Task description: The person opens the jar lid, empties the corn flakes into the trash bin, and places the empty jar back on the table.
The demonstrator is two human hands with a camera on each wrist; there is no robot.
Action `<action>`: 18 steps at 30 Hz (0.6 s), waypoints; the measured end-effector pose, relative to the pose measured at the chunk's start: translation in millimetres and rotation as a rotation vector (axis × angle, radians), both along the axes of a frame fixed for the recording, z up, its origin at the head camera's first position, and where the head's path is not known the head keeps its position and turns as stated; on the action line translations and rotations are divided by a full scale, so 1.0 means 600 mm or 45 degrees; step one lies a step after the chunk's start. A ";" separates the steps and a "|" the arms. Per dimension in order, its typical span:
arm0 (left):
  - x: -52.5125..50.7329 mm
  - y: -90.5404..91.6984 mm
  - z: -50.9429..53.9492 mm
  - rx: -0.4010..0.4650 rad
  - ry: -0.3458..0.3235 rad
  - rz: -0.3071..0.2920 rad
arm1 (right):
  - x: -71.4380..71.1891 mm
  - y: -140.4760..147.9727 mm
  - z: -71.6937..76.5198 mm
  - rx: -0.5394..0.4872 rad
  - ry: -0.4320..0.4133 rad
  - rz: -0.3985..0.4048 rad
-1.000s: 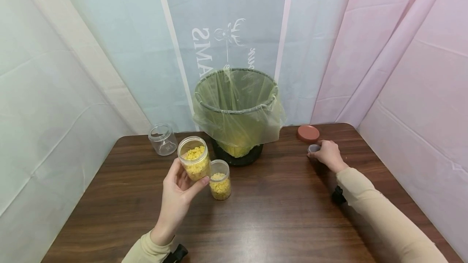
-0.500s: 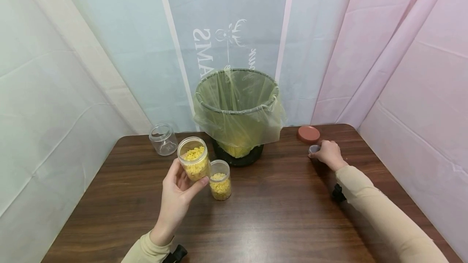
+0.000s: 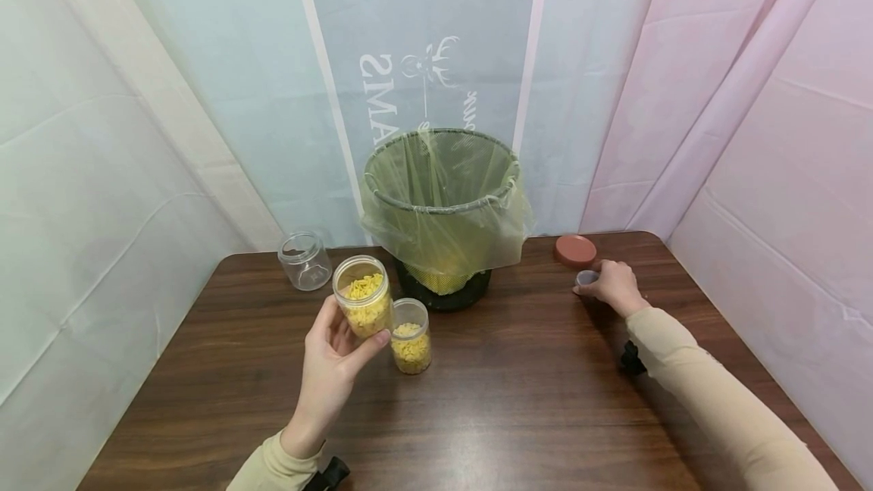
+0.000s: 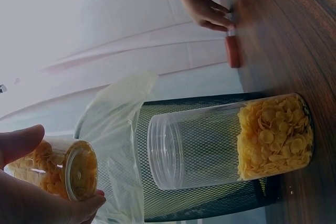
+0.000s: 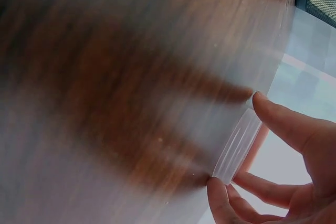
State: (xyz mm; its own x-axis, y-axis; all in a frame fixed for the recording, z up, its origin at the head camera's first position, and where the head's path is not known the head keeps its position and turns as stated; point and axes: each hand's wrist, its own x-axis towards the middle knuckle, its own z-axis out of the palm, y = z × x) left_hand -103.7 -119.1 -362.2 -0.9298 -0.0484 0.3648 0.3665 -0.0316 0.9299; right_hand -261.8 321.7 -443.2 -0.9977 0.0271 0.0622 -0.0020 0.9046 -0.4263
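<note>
My left hand [image 3: 323, 370] grips a clear jar [image 3: 367, 313] partly filled with yellow corn flakes. The jar is lidless, raised above the table and tilted slightly. Behind it and to its right, a second clear jar of corn flakes [image 3: 411, 348] stands upright on the table, its mouth uncovered; it shows large in the left wrist view [image 4: 231, 140]. Far to the right, my right hand [image 3: 612, 288] pinches a small clear lid [image 5: 237, 145] by its edges, thumb on one side and fingers on the other. The lid is down at the table surface.
A mesh bin [image 3: 443, 248] lined with a thin yellowish bag stands at the back centre. Left of it is a clear jar [image 3: 305, 264] with nothing visible inside. A reddish lid [image 3: 575, 250] lies just beyond my right hand. Fabric walls enclose the brown table [image 3: 491, 400].
</note>
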 end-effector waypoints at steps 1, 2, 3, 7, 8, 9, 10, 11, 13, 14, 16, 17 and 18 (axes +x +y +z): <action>0.000 0.000 0.000 -0.002 0.000 0.001 | 0.000 0.001 0.000 0.001 -0.003 -0.003; 0.000 0.000 0.000 -0.003 0.001 0.003 | -0.001 0.002 0.000 0.003 -0.003 -0.006; 0.000 0.000 0.001 -0.005 0.001 0.004 | -0.001 0.002 0.000 0.003 -0.005 -0.009; 0.000 0.000 0.001 -0.007 0.001 0.004 | -0.003 0.002 0.000 0.003 -0.006 -0.008; 0.000 0.000 0.001 -0.006 0.001 0.003 | -0.003 0.001 0.000 0.002 -0.005 -0.006; 0.000 0.000 0.002 -0.004 0.002 0.002 | -0.002 0.001 0.001 0.001 0.000 -0.002; -0.001 0.000 0.002 -0.003 0.004 0.001 | -0.002 0.001 0.001 0.001 0.000 0.005; -0.001 0.000 0.002 -0.001 0.006 0.001 | -0.001 0.000 0.002 0.001 0.002 0.010; -0.001 0.000 0.002 0.001 0.009 0.000 | 0.000 0.000 0.003 0.001 0.002 0.013; -0.001 0.000 0.002 0.001 0.010 0.000 | 0.002 -0.001 0.005 0.003 -0.001 0.011; -0.001 0.000 0.002 -0.001 0.011 0.000 | 0.005 -0.001 0.009 0.015 -0.023 -0.005; -0.001 0.000 0.002 -0.003 0.010 0.002 | 0.006 -0.002 0.011 0.020 -0.034 -0.017; -0.001 0.000 0.002 -0.007 0.009 0.001 | 0.008 -0.003 0.013 0.025 -0.043 -0.025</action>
